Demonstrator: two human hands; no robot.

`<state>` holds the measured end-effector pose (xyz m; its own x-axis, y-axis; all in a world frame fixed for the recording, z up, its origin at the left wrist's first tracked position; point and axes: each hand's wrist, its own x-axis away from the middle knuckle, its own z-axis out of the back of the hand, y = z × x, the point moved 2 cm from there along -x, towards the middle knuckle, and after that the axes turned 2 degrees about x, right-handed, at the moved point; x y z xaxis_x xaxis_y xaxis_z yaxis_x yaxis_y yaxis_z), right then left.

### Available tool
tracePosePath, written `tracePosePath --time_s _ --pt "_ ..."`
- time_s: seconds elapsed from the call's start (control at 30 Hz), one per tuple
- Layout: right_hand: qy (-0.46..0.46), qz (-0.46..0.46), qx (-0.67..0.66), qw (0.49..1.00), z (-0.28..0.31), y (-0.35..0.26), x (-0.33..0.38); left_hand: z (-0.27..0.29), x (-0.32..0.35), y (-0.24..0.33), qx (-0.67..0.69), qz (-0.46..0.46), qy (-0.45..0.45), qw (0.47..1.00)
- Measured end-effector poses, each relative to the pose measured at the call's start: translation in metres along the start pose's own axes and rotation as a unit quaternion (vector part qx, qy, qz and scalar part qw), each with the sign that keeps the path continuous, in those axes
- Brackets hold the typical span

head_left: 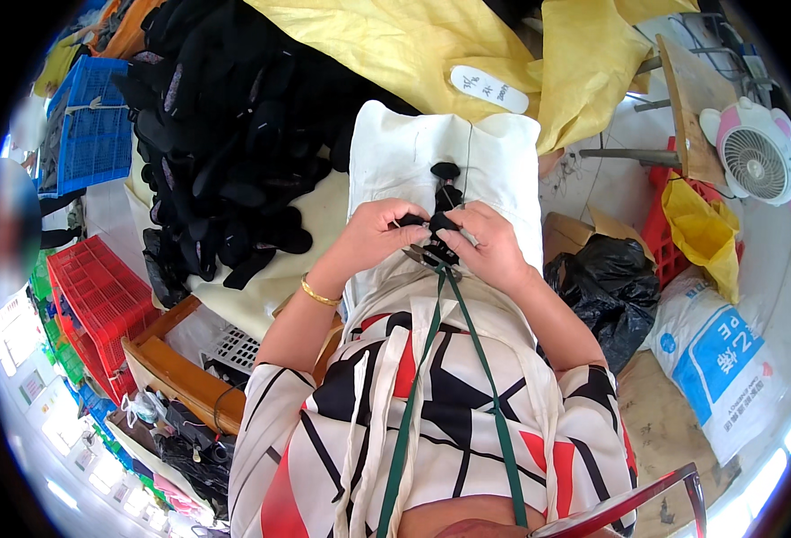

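Over my lap, on a white cloth (395, 143), my left hand (382, 235) and my right hand (485, 242) are close together. Thumb and fingers of each pinch a small black fabric piece (438, 224); its exact kind I cannot make out. More black pieces (446, 170) trail away from it up the cloth. Just below my fingers a small metal tool (424, 257), perhaps snips, hangs at the end of a green cord (427, 341) from my neck. A big heap of soft black pieces (225, 134), some with a purple patterned patch, lies left of the cloth.
Yellow sheeting (395, 45) spreads beyond my lap, with a white sole-shaped card (489, 89) on it. Left are a blue crate (95, 121), a red crate (99, 300) and a wooden drawer (185, 368). Right are a black bag (606, 287), a printed sack (713, 359) and a fan (754, 152).
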<state>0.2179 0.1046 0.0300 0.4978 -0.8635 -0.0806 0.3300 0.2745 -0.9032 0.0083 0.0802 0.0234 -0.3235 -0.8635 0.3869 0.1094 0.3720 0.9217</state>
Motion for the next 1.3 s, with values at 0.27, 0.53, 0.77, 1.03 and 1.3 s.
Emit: tracePosePath --time_s 0.27,0.53,0.77,1.03,1.3 --pt "-0.067 -0.165 -0.201 0.963 0.018 0.004 0.003 -0.001 0.012 0.017 -0.293 -0.216 0.075 0.928" --pt "-0.182 -0.123 -0.081 0.972 0.014 -0.005 0.007 -0.005 0.018 0.021 -0.291 -0.285 0.075 0.91" --pt "-0.185 -0.108 -0.095 0.972 0.014 -0.005 0.009 -0.006 0.02 0.019 -0.269 -0.275 0.069 0.921" --pt "-0.198 -0.113 -0.171 0.959 0.012 -0.002 0.009 -0.007 0.024 0.015 -0.208 -0.23 0.052 0.949" --pt "-0.217 -0.099 -0.258 0.936 0.0 0.003 0.016 -0.013 0.03 0.003 -0.071 -0.182 0.013 0.981"
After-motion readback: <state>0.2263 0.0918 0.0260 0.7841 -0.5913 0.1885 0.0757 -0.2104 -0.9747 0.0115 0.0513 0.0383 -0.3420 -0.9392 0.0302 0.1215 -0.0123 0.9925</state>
